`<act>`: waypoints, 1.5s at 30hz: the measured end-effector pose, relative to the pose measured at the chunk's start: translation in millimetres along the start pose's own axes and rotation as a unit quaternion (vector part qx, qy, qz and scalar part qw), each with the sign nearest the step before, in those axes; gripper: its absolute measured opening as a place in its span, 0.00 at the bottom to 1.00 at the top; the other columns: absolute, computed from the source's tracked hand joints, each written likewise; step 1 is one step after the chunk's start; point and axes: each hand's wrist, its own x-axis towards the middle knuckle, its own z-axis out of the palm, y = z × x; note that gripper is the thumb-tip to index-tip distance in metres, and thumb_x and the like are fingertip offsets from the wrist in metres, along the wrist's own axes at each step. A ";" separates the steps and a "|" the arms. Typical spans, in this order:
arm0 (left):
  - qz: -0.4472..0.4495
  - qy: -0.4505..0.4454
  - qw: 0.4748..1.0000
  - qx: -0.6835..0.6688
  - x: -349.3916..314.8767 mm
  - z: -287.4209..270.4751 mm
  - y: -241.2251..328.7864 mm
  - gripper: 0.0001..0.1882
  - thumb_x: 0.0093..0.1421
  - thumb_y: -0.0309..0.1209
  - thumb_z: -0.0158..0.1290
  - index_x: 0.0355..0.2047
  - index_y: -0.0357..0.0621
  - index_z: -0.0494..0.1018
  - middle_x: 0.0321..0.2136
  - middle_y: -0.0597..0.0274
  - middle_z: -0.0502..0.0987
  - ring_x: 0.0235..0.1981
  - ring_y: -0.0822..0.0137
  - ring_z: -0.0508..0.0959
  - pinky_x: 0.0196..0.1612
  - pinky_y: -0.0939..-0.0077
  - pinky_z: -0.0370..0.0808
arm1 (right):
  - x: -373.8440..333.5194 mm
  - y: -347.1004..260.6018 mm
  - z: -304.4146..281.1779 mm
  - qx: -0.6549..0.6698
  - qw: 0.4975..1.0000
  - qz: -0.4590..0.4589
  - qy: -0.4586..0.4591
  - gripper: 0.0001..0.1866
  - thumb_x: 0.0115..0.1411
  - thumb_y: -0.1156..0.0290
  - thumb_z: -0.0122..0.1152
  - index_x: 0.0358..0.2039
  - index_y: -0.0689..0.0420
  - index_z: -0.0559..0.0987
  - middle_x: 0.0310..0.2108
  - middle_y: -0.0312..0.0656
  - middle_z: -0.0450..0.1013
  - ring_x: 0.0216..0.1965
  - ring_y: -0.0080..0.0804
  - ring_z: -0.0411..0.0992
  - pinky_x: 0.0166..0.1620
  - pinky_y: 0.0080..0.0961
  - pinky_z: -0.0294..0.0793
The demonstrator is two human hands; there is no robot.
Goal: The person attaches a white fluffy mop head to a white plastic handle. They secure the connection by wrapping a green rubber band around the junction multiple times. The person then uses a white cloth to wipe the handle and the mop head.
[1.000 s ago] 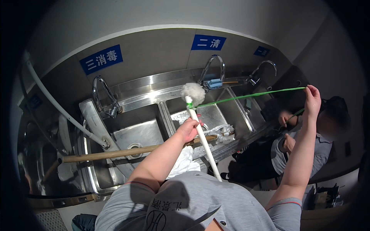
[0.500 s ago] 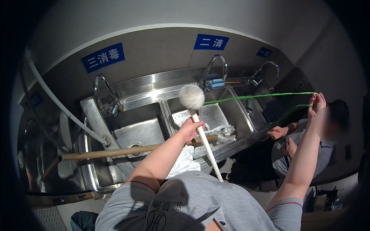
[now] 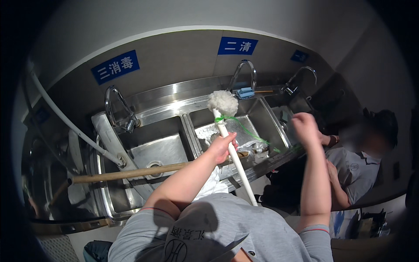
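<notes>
My left hand (image 3: pixel 224 147) is wrapped round the white pole (image 3: pixel 239 171) of a mop-like tool, just below its fluffy white head (image 3: pixel 223 102). A green string (image 3: pixel 245 125) circles the pole under that head, and its loose length droops to the right over the middle sink. To the right, my right hand (image 3: pixel 306 127) is raised and curled like a fist, slightly blurred. Its fingertips are turned away, so what it holds, if anything, is hidden. The string's far end is lost in the dark near the sink's front edge.
A long wooden pole (image 3: pixel 131 173) lies across the left sink (image 3: pixel 159 148). Crumpled clear plastic (image 3: pixel 261 147) and white cloth (image 3: pixel 212 185) are by the middle sink. A light-blue brush (image 3: pixel 245 92) rests behind it. A co-worker (image 3: pixel 355 170) is close on the right.
My right hand has come down and inward from the far right. The green string, pulled taut before, now hangs slack. The pole and its white head have shifted slightly right.
</notes>
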 end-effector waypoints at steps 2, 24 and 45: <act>0.015 -0.014 1.000 -0.014 -4.4 7.4 -2.2 0.11 0.55 0.34 0.53 0.31 0.47 0.62 0.20 0.66 0.66 0.22 0.70 0.68 0.27 0.74 0.70 | -22.9 -51.1 48.3 -0.024 0.995 -0.096 0.018 0.11 0.50 0.68 0.57 0.33 0.58 0.77 0.34 0.47 0.72 0.36 0.41 0.72 0.39 0.30 0.70; 0.016 -0.015 1.000 -0.006 -27.1 38.5 -11.0 0.08 0.56 0.27 0.45 0.37 0.42 0.67 0.27 0.64 0.70 0.27 0.70 0.70 0.32 0.74 0.71 | -52.5 -106.7 131.3 0.593 0.799 0.100 -0.026 0.05 0.52 0.73 0.58 0.30 0.59 0.74 0.28 0.33 0.69 0.32 0.19 0.66 0.36 0.16 0.65; -0.003 -0.023 0.997 0.068 -34.2 48.3 -18.4 0.08 0.58 0.32 0.46 0.37 0.44 0.67 0.27 0.65 0.71 0.25 0.72 0.70 0.27 0.77 0.69 | -36.3 -123.3 92.7 -0.109 0.943 -0.314 0.021 0.09 0.41 0.75 0.58 0.28 0.53 0.76 0.28 0.36 0.71 0.32 0.35 0.69 0.33 0.29 0.66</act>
